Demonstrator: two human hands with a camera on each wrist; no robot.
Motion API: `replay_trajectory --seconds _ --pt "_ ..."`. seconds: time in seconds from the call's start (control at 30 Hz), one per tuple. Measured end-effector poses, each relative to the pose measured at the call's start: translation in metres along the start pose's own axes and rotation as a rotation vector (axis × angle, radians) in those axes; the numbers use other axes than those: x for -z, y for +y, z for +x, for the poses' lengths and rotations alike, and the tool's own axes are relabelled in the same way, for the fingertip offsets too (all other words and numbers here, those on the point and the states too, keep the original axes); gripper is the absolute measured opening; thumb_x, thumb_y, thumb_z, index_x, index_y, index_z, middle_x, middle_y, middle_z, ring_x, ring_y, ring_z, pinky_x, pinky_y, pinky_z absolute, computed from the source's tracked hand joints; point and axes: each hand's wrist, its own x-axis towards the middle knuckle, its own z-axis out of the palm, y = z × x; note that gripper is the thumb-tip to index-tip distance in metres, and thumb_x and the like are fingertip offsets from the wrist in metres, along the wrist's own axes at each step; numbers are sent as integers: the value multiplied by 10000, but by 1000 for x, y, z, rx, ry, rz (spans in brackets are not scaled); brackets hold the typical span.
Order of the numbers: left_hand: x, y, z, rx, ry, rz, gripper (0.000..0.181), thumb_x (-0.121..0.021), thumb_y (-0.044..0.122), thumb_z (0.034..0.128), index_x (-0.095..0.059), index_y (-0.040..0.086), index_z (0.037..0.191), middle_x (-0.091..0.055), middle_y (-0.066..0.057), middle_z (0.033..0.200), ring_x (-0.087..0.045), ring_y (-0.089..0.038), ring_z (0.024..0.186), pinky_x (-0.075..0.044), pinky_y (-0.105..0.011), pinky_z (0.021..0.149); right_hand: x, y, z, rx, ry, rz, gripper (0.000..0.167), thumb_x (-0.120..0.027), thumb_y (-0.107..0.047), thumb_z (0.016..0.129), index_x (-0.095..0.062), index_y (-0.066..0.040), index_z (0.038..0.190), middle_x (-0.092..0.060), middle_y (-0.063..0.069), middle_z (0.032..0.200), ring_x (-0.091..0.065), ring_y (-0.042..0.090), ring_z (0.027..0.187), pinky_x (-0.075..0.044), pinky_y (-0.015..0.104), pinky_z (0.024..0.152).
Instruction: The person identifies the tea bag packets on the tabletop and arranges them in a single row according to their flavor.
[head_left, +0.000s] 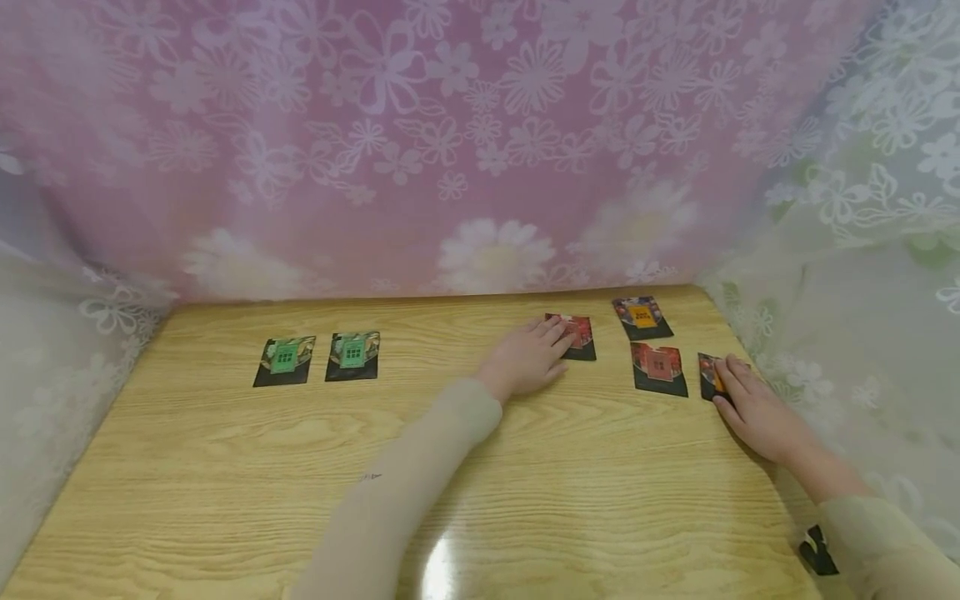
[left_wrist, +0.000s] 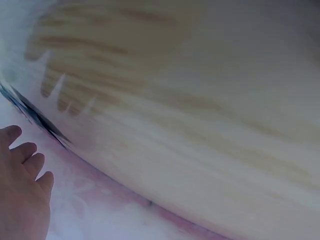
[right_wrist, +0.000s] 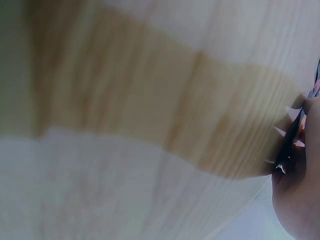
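My left hand [head_left: 525, 358] lies with straight fingers over the left part of a red-and-black packet [head_left: 585, 342] at the table's back. In the left wrist view, that hand [left_wrist: 22, 185] has its fingers spread near a dark packet [left_wrist: 37, 117] seen edge-on. At the right table edge, extended fingers of my right hand [head_left: 761, 417] cover much of an orange-and-black packet [head_left: 707, 379]. Only part of the right hand [right_wrist: 300, 185] shows in its wrist view, beside a dark packet edge [right_wrist: 289, 147]. Another red packet [head_left: 660, 367] lies between the hands.
An orange-labelled packet [head_left: 642, 317] sits behind the red one. Two green packets [head_left: 285, 360] lie side by side at the left on the wooden table [head_left: 225, 492]. Floral curtains [head_left: 450, 150] hang at the back and sides. A black object [head_left: 817, 550] shows beyond the right edge.
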Motion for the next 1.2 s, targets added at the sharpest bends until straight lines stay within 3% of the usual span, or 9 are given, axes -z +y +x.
replay_trajectory --seconds 0.37,0.67,0.9,1.2 --pt "-6 17 19 55 -32 -57 642 -233 528 1157 -140 255 1730 -127 -34 1807 -127 -194 1678 -153 -366 1378 0 -1 4 -21 -40 -1 668 -406 -272 1169 -157 109 1658 -179 445 1662 -158 591 1573 -160 700 1289" --pt "-9 15 22 71 -112 -83 670 -244 565 1147 -97 272 1731 -33 -18 1814 -53 -183 1684 -106 -360 1383 2 -3 2 -19 -31 5 659 -405 -261 1169 -167 120 1651 -186 449 1657 -161 591 1572 -132 678 1307" --pt "-15 6 15 82 -106 -93 680 -241 565 1147 -88 256 1732 -28 -23 1815 -48 -186 1685 -103 -356 1383 4 -6 1 -25 -27 -2 654 -416 -242 1166 -174 135 1643 -193 453 1652 -177 598 1563 -181 705 1280" --pt "-20 -10 -3 75 -91 -90 691 -259 567 1145 -95 240 1732 -37 -50 1812 -75 -194 1682 -130 -351 1379 6 -6 1 -18 -22 -10 649 -420 -232 1165 -180 141 1639 -206 459 1644 -185 596 1562 -187 704 1279"
